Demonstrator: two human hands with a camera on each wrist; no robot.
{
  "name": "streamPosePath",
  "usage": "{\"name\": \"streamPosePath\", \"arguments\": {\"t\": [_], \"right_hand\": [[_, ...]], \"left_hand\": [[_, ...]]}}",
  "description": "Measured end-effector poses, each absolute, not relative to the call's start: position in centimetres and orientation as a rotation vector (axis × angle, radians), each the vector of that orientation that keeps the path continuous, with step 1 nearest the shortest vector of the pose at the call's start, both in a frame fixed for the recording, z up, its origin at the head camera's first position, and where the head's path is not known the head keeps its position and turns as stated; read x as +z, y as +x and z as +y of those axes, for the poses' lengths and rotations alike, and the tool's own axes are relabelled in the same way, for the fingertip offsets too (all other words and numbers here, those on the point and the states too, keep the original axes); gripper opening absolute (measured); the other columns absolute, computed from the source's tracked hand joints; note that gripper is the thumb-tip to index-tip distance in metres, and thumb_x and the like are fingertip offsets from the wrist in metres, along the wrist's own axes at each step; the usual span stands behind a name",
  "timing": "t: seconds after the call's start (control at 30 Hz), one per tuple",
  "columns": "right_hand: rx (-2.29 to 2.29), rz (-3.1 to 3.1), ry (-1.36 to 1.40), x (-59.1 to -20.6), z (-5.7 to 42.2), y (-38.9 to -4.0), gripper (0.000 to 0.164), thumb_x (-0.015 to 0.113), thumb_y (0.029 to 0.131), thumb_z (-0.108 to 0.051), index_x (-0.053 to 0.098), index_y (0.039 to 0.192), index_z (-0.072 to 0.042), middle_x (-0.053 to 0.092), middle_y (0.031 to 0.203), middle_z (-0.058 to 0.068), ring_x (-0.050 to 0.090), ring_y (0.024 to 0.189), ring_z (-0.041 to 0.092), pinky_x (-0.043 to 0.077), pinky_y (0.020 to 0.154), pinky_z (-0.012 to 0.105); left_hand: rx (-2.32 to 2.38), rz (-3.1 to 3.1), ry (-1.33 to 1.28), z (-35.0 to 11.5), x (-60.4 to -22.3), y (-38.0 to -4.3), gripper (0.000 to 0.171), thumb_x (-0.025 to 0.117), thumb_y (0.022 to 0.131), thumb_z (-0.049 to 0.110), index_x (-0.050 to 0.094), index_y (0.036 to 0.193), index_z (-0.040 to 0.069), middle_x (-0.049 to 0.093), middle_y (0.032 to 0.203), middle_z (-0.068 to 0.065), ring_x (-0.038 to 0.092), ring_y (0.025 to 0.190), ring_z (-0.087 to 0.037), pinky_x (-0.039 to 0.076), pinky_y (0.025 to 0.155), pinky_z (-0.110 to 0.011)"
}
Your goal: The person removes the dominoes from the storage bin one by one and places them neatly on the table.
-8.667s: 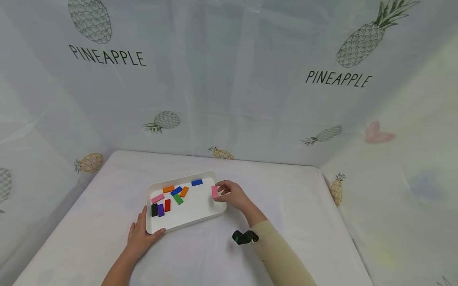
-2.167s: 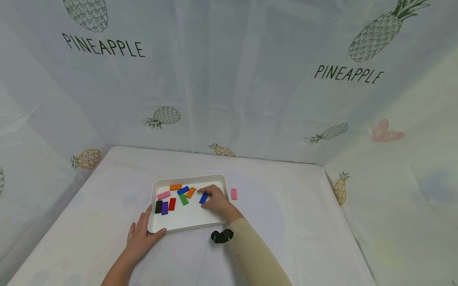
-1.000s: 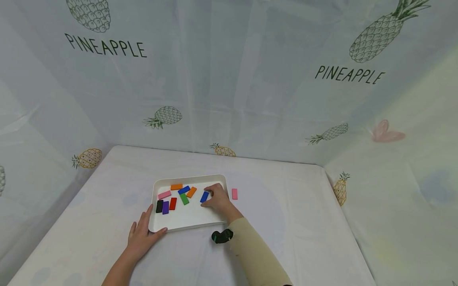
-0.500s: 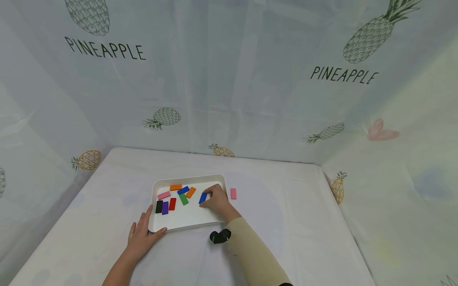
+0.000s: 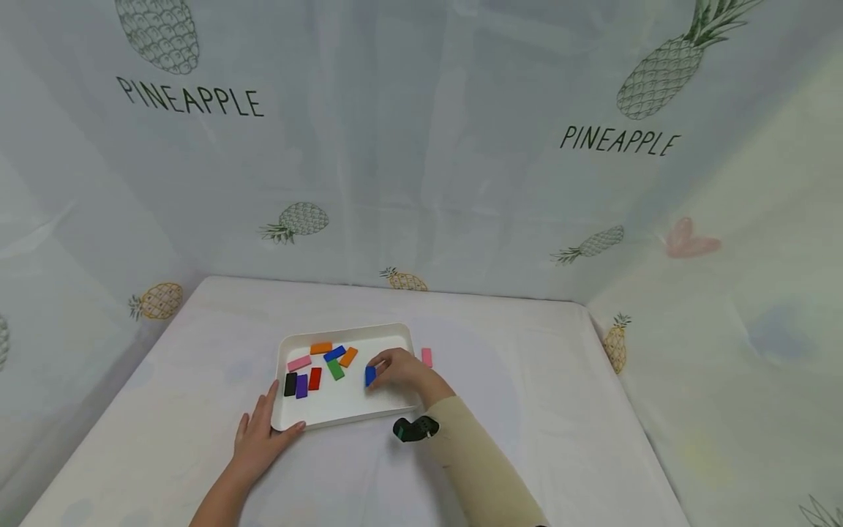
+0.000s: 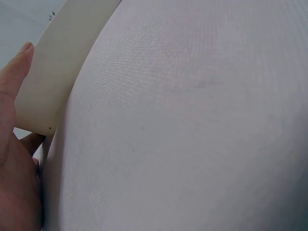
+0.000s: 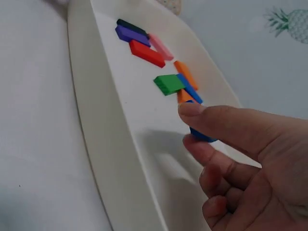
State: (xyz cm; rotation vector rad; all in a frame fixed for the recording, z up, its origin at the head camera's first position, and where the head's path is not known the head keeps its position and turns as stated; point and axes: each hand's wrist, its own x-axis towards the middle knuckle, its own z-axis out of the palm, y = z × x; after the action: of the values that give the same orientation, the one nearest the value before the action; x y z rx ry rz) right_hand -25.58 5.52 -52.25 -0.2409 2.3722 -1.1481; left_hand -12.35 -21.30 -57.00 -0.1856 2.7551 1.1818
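Observation:
A white rectangular tray [image 5: 339,407] holds several small coloured blocks. My right hand [image 5: 402,367] pinches a blue block [image 5: 370,376] between thumb and fingers over the right half of the tray. In the right wrist view this blue block [image 7: 203,135] is partly covered by the thumb and appears raised off the tray floor. My left hand [image 5: 257,433] rests at the near left corner of the tray, thumb along the near side and fingers along the left side. The left wrist view shows its thumb [image 6: 19,70] straight against the tray's outer wall [image 6: 60,67].
In the tray's left half lie black [image 5: 290,384], purple [image 5: 301,386], red [image 5: 315,378], green [image 5: 336,369], pink [image 5: 299,362], orange [image 5: 321,348] and blue blocks [image 5: 334,353]. Another orange block [image 5: 349,356] touches this cluster. A pink block [image 5: 426,356] lies on the white tablecloth [image 5: 527,410], right of the tray.
The pink block earlier in my right hand now lies right of the tray. My right hand has taken hold of the blue block and raised it. My left hand stays at the corner.

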Motion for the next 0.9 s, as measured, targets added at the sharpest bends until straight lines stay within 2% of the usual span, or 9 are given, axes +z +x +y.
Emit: {"name": "streamPosePath", "arguments": {"t": [0.27,0.47,0.67,0.9], "right_hand": [[-1.248,2.389,-0.309,-50.6,6.5,-25.5,0.042,0.086,0.073,-0.011,0.071,0.112,-0.015,0.064,0.088,0.000,0.056,0.085,0.016,0.049,0.075,0.030],[-1.330,2.399,-0.304,-50.1,7.6,-25.3,0.046,0.086,0.073,-0.009,0.070,0.116,-0.017,0.062,0.094,-0.001,0.057,0.084,0.017,0.049,0.071,0.031],[-1.511,2.388,-0.233,-50.1,9.7,-25.4,0.050,0.083,0.075,-0.003,0.069,0.121,-0.015,0.063,0.098,0.002,0.055,0.083,0.019,0.049,0.067,0.030],[-1.712,2.306,-0.090,-50.0,12.3,-25.5,0.055,0.078,0.077,0.005,0.064,0.128,-0.009,0.061,0.106,0.011,0.057,0.086,0.022,0.056,0.071,0.031]], "left_hand": [[1.181,2.771,-0.188,-21.4,-56.9,-12.2,0.111,0.071,0.082,0.049,-0.001,0.155,0.005,0.007,0.156,-0.032,-0.001,0.142,-0.050,-0.012,0.109,-0.064],[1.200,2.786,-0.184,-21.4,-57.0,-12.2,0.110,0.071,0.082,0.048,0.001,0.155,0.005,0.009,0.155,-0.033,0.001,0.142,-0.051,-0.012,0.109,-0.065],[1.190,2.785,-0.180,-21.3,-56.8,-12.3,0.111,0.071,0.082,0.049,0.001,0.155,0.005,0.010,0.156,-0.032,0.000,0.142,-0.050,-0.011,0.109,-0.065],[1.173,2.777,-0.190,-21.3,-56.8,-12.3,0.111,0.071,0.082,0.049,0.001,0.155,0.004,0.008,0.156,-0.031,-0.001,0.142,-0.049,-0.012,0.109,-0.065]]}}
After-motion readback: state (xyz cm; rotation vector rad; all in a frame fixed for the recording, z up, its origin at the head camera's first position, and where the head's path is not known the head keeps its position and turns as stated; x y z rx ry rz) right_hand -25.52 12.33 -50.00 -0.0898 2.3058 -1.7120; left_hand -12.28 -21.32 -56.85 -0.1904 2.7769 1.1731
